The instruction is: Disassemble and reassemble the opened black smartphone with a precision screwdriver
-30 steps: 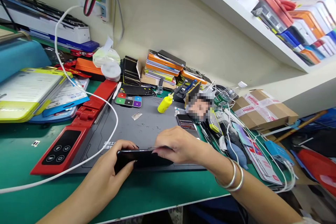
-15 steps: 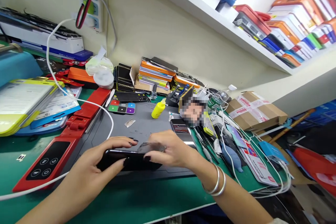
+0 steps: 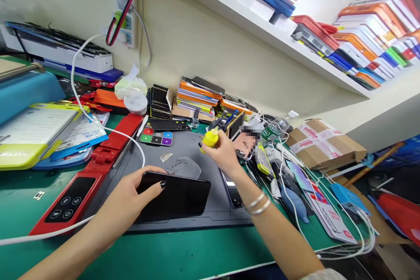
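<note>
My left hand (image 3: 134, 192) grips the left end of a black smartphone (image 3: 180, 197), thumb on its dark face, and holds it tilted over the grey mat (image 3: 131, 164). My right hand (image 3: 225, 153) has its fingers closed round a small yellow squeeze bottle (image 3: 210, 138) with a pale nozzle. Behind the smartphone a thin clear plastic piece (image 3: 187, 167) lies on the mat. A small flat metallic piece (image 3: 166, 156) rests to its left. Under my right forearm, a second phone (image 3: 233, 190) is partly hidden.
A red tool with touch buttons (image 3: 65, 201) lies along the mat's left side, crossed by a white cable (image 3: 126, 133). Behind the mat sit a colored-square tray (image 3: 156, 138) and stacked phone boxes (image 3: 198, 98). Tools, a blue air blower (image 3: 293, 203) and a cardboard box (image 3: 324, 142) crowd the right.
My right hand has left the smartphone, moved up and right, and taken hold of the yellow bottle. The clear plastic piece now lies on the mat. The smartphone's dark face shows more.
</note>
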Available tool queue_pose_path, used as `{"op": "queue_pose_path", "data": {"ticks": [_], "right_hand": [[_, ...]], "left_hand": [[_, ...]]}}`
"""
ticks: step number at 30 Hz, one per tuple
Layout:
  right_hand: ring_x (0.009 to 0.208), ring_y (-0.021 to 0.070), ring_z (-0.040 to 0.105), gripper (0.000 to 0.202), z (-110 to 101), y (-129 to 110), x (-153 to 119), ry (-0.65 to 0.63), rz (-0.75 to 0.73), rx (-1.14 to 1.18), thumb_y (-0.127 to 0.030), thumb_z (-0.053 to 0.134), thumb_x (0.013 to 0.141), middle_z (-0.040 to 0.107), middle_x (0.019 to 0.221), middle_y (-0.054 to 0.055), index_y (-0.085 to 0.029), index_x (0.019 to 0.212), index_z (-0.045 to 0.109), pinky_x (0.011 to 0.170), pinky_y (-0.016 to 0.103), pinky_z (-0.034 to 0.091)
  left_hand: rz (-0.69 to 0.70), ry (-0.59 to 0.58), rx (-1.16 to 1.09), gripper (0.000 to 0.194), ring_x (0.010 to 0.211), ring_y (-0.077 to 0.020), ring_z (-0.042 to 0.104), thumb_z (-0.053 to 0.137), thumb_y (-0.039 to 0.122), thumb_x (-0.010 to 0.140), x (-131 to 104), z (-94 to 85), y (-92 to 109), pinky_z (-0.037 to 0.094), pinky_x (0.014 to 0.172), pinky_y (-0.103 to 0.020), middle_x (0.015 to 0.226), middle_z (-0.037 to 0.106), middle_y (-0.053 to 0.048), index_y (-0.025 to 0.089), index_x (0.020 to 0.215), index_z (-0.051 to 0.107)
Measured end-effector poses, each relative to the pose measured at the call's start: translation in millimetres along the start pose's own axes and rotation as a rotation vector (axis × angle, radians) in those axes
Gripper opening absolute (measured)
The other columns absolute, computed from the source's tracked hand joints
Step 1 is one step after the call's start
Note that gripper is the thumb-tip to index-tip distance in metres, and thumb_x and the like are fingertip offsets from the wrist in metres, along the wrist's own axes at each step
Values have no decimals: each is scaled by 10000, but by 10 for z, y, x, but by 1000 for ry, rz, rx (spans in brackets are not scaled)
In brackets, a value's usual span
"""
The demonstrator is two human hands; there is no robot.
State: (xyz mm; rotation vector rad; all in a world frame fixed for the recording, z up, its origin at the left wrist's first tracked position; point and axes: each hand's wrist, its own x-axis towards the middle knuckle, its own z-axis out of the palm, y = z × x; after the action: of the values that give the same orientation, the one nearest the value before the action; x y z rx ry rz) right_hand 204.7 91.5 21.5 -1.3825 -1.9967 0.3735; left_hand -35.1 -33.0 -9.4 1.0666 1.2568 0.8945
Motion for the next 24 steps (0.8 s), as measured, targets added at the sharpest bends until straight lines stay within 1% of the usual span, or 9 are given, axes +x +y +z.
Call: {"op": "queue_pose_path", "data": {"ticks": [2, 4, 7, 9, 12, 15, 20, 22, 24], "right_hand": [[733, 180, 635, 239, -251, -102, -157, -80, -89, -19, -393, 684, 775, 681, 827, 21, -203, 907, 621, 694, 300, 526], [830, 204, 662, 271, -473, -173, -318, -158, -174, -62, -349, 722, 756, 730, 937, 50, -201, 978, 675, 787, 324, 523], [782, 206, 657, 268, -659, -207, -503, -267, -245, -125, -339, 775, 758, 739, 879, 53, -200, 981, 723, 748, 322, 506], [774, 211, 657, 273, -694, -197, -567, -329, -295, -198, -337, 788, 774, 736, 860, 62, -190, 998, 735, 722, 318, 500], [789, 208, 662, 294, -691, -186, -581, -408, -382, -334, -338, 775, 813, 732, 888, 78, -169, 1048, 725, 709, 307, 503], [763, 200, 653, 292, -685, -198, -547, -448, -418, -394, -353, 774, 824, 726, 871, 76, -158, 1035, 722, 683, 300, 499], [759, 204, 646, 305, -686, -203, -521, -470, -424, -406, -356, 775, 831, 725, 880, 86, -141, 1041, 723, 677, 306, 491], [765, 208, 644, 316, -687, -200, -528, -484, -403, -395, -358, 769, 834, 723, 888, 91, -136, 1055, 724, 685, 313, 489], [788, 221, 645, 323, -690, -200, -534, -493, -363, -370, -359, 756, 835, 720, 901, 97, -136, 1067, 725, 710, 333, 492]], "left_hand": [[-31, 9, -99, 512, 1042, -286, 705, 709, 579, 777, 12, 4, 10, 560, 906, -361, 1117, 769, -61, 241, 1161, 688], [-58, 37, -190, 541, 1131, -307, 679, 723, 560, 767, 20, 17, 16, 509, 1020, -411, 1178, 759, -75, 243, 1205, 688], [-119, 83, -222, 536, 1237, -325, 635, 714, 586, 768, 26, 38, 27, 404, 1146, -458, 1221, 754, -74, 270, 1201, 709], [-134, 98, -212, 513, 1263, -320, 624, 696, 623, 774, 28, 47, 39, 384, 1165, -442, 1209, 764, -63, 292, 1164, 730], [-102, 89, -196, 524, 1281, -328, 613, 673, 692, 761, 36, 47, 56, 434, 1126, -420, 1212, 768, -62, 298, 1096, 760], [-73, 87, -147, 547, 1287, -331, 607, 657, 746, 746, 48, 29, 49, 487, 1074, -413, 1247, 756, -52, 311, 1055, 773], [-55, 87, -120, 532, 1186, -318, 673, 638, 739, 769, 49, 4, 7, 572, 931, -376, 1208, 771, -58, 304, 1041, 776], [-47, 94, -119, 529, 1192, -317, 672, 634, 742, 770, 45, 6, 1, 578, 917, -369, 1182, 779, -58, 303, 1028, 777], [-48, 101, -128, 534, 1239, -325, 647, 641, 747, 757, 45, 12, -2, 577, 924, -376, 1219, 767, -56, 307, 1027, 777]]}}
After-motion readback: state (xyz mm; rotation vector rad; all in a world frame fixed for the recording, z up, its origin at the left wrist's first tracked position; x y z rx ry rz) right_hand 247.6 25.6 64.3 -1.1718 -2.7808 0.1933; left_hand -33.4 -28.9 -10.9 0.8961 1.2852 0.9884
